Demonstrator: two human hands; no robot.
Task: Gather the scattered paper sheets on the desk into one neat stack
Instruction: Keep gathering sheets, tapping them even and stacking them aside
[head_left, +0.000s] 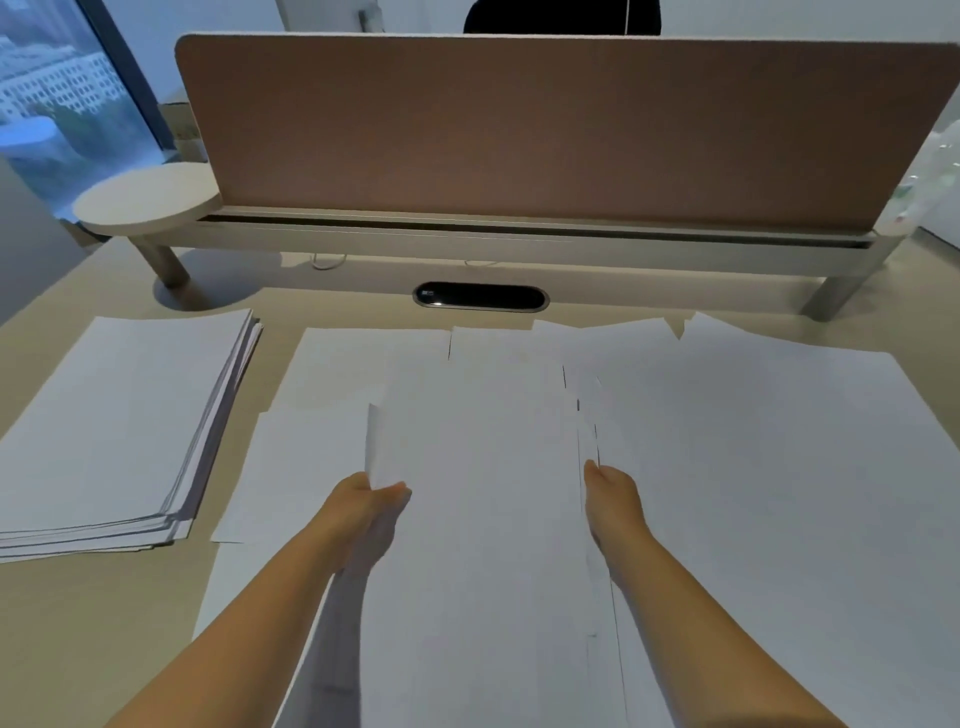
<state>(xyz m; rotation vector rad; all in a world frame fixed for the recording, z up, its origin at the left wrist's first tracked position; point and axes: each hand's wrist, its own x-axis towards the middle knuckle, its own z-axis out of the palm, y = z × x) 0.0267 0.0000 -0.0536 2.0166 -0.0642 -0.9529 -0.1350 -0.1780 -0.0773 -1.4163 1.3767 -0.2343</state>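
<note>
Left hand (371, 501) and right hand (610, 491) pinch opposite edges of raised paper sheets (483, 467); neat stack (119, 426) lies left on surface (104, 613).

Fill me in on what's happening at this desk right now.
A person is gathering loose white paper. The left hand grips the left edge of a held bundle of sheets, and the right hand holds its right edge, lifting it above the desk. More scattered sheets lie overlapping underneath and to the right. A finished-looking stack sits at the left, in front of the brown divider panel.
</note>
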